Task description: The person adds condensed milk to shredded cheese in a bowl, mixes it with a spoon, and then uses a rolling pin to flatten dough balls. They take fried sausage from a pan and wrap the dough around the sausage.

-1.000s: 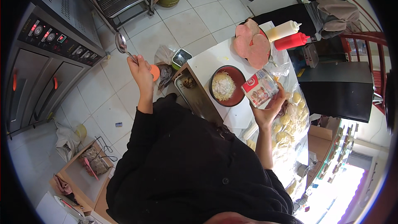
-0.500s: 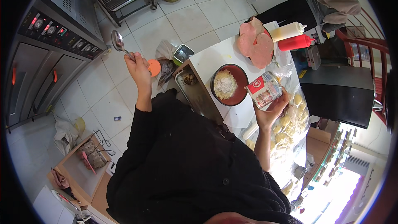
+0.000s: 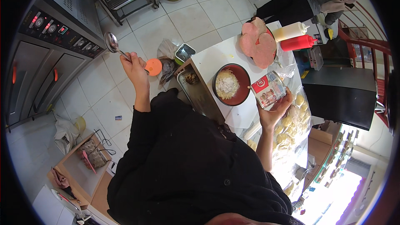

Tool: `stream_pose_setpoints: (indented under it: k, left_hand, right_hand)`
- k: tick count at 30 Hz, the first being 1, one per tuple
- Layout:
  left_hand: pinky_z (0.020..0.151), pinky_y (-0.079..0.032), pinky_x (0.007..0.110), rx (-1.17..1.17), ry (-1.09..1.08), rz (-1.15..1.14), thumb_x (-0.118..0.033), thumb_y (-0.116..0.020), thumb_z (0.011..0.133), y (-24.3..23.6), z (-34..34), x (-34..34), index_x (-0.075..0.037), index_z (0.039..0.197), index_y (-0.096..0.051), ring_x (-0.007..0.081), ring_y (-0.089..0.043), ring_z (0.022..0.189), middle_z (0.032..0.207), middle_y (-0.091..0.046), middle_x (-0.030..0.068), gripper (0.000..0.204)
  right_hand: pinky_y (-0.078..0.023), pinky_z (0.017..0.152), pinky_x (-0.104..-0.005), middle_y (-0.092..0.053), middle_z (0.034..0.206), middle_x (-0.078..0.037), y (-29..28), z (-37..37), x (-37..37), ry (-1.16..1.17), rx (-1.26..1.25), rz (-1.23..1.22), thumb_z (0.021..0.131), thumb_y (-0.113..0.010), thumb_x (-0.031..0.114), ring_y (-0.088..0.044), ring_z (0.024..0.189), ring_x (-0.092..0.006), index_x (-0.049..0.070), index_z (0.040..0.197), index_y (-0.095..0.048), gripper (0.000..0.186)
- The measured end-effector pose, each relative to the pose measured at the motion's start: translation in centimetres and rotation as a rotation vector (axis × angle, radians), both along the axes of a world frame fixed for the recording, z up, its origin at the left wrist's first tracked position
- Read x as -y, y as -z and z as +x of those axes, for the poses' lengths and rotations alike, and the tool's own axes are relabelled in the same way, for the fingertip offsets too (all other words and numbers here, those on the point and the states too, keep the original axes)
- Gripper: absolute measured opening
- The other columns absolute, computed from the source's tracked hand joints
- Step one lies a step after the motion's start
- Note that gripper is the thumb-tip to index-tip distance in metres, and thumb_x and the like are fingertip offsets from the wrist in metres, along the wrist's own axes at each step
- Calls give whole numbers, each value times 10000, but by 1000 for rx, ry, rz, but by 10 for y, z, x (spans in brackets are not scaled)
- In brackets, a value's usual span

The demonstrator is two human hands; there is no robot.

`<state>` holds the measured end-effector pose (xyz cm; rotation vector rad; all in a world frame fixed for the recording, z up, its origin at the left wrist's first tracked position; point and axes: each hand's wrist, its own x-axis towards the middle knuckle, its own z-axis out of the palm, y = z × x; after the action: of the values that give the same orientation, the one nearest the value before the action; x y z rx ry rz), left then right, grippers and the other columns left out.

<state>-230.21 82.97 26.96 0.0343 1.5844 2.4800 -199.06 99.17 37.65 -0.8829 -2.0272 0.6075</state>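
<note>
My left hand [image 3: 135,75], raised over the floor left of the table, is closed round the handle of a metal spoon [image 3: 111,42]. My right hand [image 3: 275,112] grips a tin can [image 3: 268,91] with a red, white and grey label and holds it tilted, its upper left edge at the bowl's right rim. A small pale bit shows at that edge. The bowl [image 3: 242,93], dark outside and reddish brown inside, stands on the white table. In it lie pale yellow shreds topped by a white heap [image 3: 227,86]. The can's inside is hidden.
Behind the bowl are a plate of round pink slices [image 3: 264,51], a cream squeeze bottle [image 3: 291,31] and a red one [image 3: 298,43]. Bagged yellowish pieces [image 3: 287,129] lie near my right forearm. An open drawer [image 3: 200,96] juts toward me. Ovens stand left; another person works at far right.
My left hand and the spoon have shifted slightly left. The can has moved a little to the right with my right hand. The person in the background has shifted.
</note>
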Motion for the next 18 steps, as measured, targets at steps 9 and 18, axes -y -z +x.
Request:
stream_pose_setpoints:
  k: [9, 18]
  left_hand:
    - [409, -229, 204, -4, -13, 34, -104, -436, 884, -7, 0, 3, -110, 814, -301, 49, -250, 437, 698, -347, -3, 153]
    - [418, -229, 207, -6, -23, 43, -89, -428, 886, -5, -1, 6, -109, 815, -304, 50, -243, 444, 705, -352, -2, 144]
  right_hand:
    - [-368, 925, -331, -340, 1208, -125, -1, 0, 1, 5, 13, 35, 509, -797, 47, -424, 1096, -233, 15, 1224, -273, 887]
    - [-363, 933, -338, -340, 1208, -108, -2, 0, -1, -6, -6, 16, 510, -792, 50, -419, 1101, -226, 13, 1226, -289, 876]
